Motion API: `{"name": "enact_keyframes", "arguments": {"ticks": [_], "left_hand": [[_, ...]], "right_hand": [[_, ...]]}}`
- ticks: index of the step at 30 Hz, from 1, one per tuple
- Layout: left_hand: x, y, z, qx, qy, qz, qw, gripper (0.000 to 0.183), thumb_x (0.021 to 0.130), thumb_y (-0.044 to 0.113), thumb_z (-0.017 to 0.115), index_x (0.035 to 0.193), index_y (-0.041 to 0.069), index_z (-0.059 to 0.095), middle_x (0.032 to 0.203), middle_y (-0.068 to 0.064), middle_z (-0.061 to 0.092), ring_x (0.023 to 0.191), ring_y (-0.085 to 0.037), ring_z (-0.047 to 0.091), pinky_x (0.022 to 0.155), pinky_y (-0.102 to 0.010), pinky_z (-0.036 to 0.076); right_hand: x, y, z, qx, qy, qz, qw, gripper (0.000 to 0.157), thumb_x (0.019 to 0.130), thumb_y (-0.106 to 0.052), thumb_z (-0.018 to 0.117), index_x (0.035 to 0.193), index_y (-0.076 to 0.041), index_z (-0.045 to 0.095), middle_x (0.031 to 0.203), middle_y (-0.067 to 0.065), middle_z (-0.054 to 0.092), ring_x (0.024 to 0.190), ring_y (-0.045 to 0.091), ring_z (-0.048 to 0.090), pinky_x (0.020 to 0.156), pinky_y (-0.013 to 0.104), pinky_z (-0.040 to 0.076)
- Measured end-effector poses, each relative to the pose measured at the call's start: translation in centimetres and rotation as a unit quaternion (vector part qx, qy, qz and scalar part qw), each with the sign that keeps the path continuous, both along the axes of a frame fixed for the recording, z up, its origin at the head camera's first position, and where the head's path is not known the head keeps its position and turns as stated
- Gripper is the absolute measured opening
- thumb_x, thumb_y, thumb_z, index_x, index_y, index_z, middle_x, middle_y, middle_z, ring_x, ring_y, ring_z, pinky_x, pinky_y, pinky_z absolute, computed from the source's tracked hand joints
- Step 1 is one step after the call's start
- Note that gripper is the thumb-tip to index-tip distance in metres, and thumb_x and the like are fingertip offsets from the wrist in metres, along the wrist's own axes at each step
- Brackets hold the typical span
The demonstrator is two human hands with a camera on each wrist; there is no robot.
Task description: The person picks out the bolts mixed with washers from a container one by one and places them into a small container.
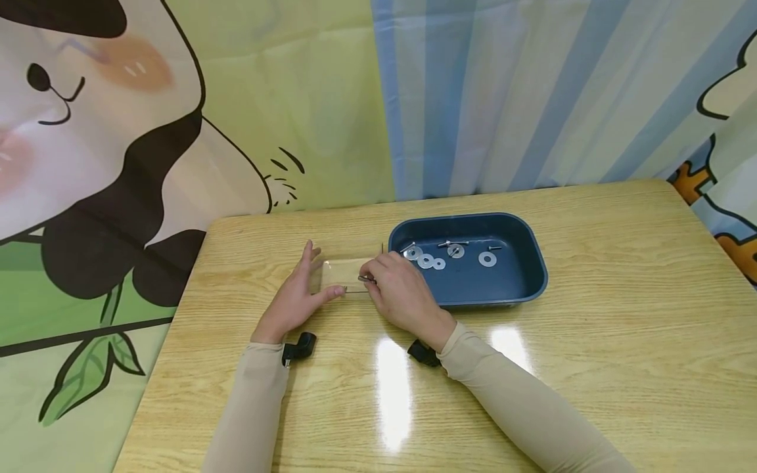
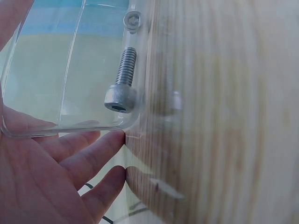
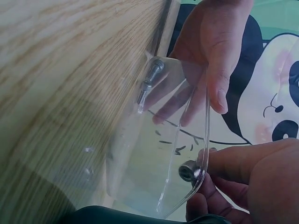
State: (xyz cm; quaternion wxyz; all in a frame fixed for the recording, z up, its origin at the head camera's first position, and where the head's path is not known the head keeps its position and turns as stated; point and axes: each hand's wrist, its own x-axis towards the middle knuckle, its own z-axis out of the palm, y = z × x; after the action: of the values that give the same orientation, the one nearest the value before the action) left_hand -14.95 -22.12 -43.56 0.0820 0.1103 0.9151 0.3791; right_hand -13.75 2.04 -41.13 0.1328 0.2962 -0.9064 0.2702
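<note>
Just left of the head view's centre, my left hand (image 1: 294, 297) spreads around the clear box (image 1: 338, 272); my right hand (image 1: 407, 292) pinches a bolt (image 1: 367, 279), apparently placing it inside; next calls for gentle release.

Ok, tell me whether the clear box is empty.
No, a bolt lies inside the clear box in the left wrist view.

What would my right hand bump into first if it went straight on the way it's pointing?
Probably the clear box in front of your right hand, though depth is hard to judge here. If it passed over the box, your left hand at the other end would likely come next.
</note>
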Motion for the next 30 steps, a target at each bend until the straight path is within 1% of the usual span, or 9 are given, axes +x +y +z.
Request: {"name": "enact_keyframes", "arguments": {"ticks": [5, 13, 16, 22, 30], "left_hand": [[-0.07, -0.01, -0.11, 0.004, -0.002, 0.0, 1.0, 0.115, 0.088, 0.062, 0.068, 0.159, 0.03, -0.017, 0.165, -0.007, 0.023, 0.149, -0.034, 0.026, 0.115, -0.061, 0.024], [-0.09, -0.13, -0.25, 0.001, 0.0, -0.005, 1.0, 0.115, 0.089, 0.059, 0.068, 0.159, 0.026, -0.017, 0.166, -0.007, 0.02, 0.148, -0.037, 0.026, 0.115, -0.062, 0.024], [-0.13, -0.13, -0.23, -0.001, -0.003, -0.003, 1.0, 0.115, 0.089, 0.059, 0.068, 0.159, 0.028, -0.018, 0.166, -0.006, 0.02, 0.148, -0.036, 0.026, 0.115, -0.062, 0.024], [-0.13, -0.12, -0.25, -0.002, -0.007, 0.0, 1.0, 0.113, 0.091, 0.053, 0.07, 0.158, 0.03, -0.018, 0.166, -0.004, 0.019, 0.149, -0.034, 0.026, 0.115, -0.061, 0.024], [-0.04, -0.06, -0.1, 0.003, -0.007, 0.0, 1.0, 0.114, 0.09, 0.057, 0.069, 0.159, 0.029, -0.017, 0.166, -0.005, 0.019, 0.149, -0.034, 0.026, 0.115, -0.062, 0.024]], "right_hand": [[-0.03, 0.01, -0.01, 0.011, -0.004, -0.003, 1.0, 0.01, 0.092, -0.01, 0.073, 0.101, -0.012, 0.073, 0.095, 0.0, 0.068, 0.087, 0.018, 0.058, 0.077, 0.032, 0.048], [0.05, 0.04, 0.16, 0.009, -0.007, -0.005, 1.0, 0.012, 0.092, -0.011, 0.074, 0.103, -0.012, 0.073, 0.097, 0.001, 0.067, 0.089, 0.018, 0.057, 0.078, 0.033, 0.048], [0.02, 0.05, 0.22, 0.006, -0.007, -0.004, 1.0, 0.012, 0.092, -0.01, 0.073, 0.103, -0.012, 0.073, 0.097, 0.001, 0.067, 0.089, 0.019, 0.056, 0.077, 0.033, 0.048], [0.04, 0.1, 0.49, -0.002, -0.021, -0.013, 1.0, 0.011, 0.094, -0.011, 0.071, 0.105, -0.011, 0.072, 0.101, 0.003, 0.068, 0.091, 0.021, 0.057, 0.078, 0.034, 0.049], [0.19, 0.36, 0.95, -0.01, -0.035, -0.026, 0.999, 0.013, 0.095, -0.013, 0.07, 0.106, -0.009, 0.073, 0.105, 0.005, 0.069, 0.092, 0.022, 0.056, 0.08, 0.036, 0.049]]}}
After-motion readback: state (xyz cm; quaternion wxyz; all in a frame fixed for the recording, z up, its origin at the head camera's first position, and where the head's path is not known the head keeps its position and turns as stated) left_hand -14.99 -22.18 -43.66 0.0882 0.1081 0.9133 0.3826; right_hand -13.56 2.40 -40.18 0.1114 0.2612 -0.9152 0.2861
